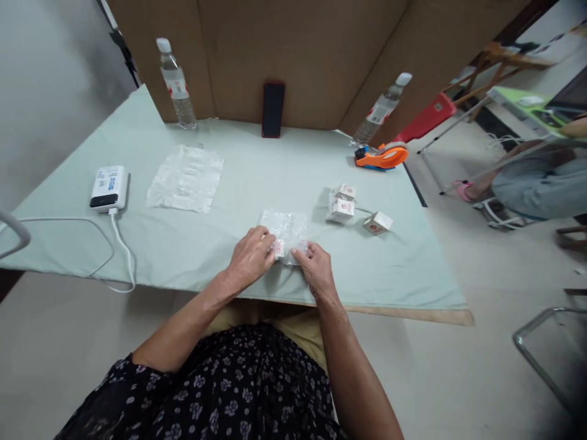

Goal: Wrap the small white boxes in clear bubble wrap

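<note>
A sheet of clear bubble wrap [287, 227] lies on the pale green tablecloth [257, 183] near the front edge. A small white box with red print [278, 247] sits at its near edge, partly under the wrap. My left hand [250, 256] pinches the wrap's near left corner over the box. On the other side, my right hand [316, 266] presses down the near right edge. Two more small boxes [342, 208] are stacked to the right, and a third [377, 222] lies beyond them.
A stack of bubble wrap sheets [186, 178] lies at left, near a power bank [109, 188] with a white cable. Two water bottles [177, 85] [381, 110], a dark phone [273, 110] and an orange tape dispenser [381, 157] stand along the cardboard screen. Another person sits at far right [536, 183].
</note>
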